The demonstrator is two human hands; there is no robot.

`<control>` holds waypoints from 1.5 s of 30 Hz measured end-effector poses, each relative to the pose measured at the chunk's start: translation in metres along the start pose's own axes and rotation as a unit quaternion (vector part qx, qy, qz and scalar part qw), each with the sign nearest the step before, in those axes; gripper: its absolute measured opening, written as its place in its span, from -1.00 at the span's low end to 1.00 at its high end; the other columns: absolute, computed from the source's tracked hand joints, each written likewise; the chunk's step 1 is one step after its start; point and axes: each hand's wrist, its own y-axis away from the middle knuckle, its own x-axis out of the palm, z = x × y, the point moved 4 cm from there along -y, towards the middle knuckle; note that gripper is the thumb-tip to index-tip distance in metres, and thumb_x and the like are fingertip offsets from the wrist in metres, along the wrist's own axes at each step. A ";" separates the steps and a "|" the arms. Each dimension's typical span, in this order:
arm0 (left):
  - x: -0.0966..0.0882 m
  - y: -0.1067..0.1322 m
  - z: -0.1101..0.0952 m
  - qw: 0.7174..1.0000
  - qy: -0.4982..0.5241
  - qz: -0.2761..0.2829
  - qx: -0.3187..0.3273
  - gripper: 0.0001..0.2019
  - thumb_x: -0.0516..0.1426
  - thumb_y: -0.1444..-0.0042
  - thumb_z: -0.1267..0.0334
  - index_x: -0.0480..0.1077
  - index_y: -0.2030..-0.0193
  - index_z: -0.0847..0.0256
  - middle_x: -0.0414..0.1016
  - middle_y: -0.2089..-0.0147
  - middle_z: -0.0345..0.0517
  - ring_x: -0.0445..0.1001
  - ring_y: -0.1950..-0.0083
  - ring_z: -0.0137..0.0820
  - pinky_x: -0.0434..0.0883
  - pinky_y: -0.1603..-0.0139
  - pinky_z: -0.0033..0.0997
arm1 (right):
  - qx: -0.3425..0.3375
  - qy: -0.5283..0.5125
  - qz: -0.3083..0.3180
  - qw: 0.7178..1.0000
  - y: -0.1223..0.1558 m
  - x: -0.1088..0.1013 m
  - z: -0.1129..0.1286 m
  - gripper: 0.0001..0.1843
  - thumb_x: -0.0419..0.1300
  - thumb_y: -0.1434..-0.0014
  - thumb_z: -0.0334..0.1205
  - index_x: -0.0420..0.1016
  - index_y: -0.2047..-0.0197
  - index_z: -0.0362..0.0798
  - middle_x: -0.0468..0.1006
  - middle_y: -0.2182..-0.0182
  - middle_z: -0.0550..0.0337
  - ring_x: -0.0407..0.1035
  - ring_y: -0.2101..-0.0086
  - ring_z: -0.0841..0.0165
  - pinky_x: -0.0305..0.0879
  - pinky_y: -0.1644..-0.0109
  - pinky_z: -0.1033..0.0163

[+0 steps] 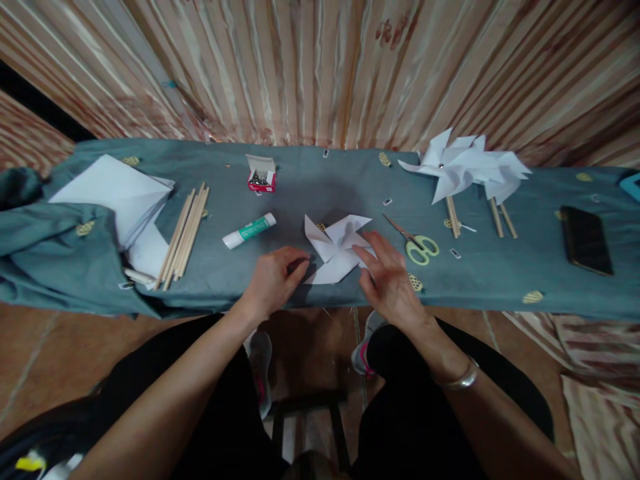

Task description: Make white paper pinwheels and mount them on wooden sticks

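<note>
A white paper pinwheel without a stick lies on the cloth in front of me, its blades folded toward the middle. At its left edge is my left hand, thumb and forefinger brought together in a pinch; whether anything small is between the tips cannot be made out. My right hand rests against the pinwheel's right side with fingers apart and stretched over a blade. Scissors with green handles lie just right of that hand. A glue stick lies to the left.
Wooden sticks and white paper sheets lie at left. Behind the glue stick stands an open red box of small metal pieces. Finished pinwheels on sticks lie at back right, a black phone farther right. A curtain hangs behind.
</note>
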 end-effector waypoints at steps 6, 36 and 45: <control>0.015 0.004 0.015 0.919 0.357 0.001 -0.169 -0.56 0.28 0.03 0.21 0.40 0.00 0.31 0.59 0.08 0.04 0.54 0.02 -0.27 0.42 -0.09 -0.18 | 0.111 -0.107 -0.049 0.987 -0.004 -0.003 -0.016 -0.50 -0.01 -0.21 -0.28 0.30 -0.22 -0.09 0.40 -0.17 -0.04 0.26 -0.18 0.13 0.15 -0.27 -0.13; 0.008 -0.025 -0.012 0.869 0.461 -0.035 -0.177 -0.71 0.40 0.28 0.17 0.60 0.37 0.25 0.64 0.36 -0.10 0.53 0.38 -0.34 0.44 0.26 -0.33 | 0.265 -0.601 -0.034 0.754 -0.049 0.005 0.006 -0.50 0.46 0.23 -0.09 0.56 0.16 -0.04 0.66 0.32 0.18 0.53 0.36 0.26 0.45 0.17 0.13; -0.006 -0.028 -0.018 0.971 0.237 0.008 -0.013 -0.72 0.33 0.12 0.21 0.60 0.21 0.21 0.64 0.12 -0.05 0.56 0.06 -0.19 0.40 -0.08 -0.20 | 0.252 -0.550 -0.026 0.795 -0.058 0.001 -0.003 -0.57 0.45 0.22 -0.13 0.56 0.22 -0.01 0.65 0.35 0.19 0.49 0.40 0.25 0.41 0.27 0.16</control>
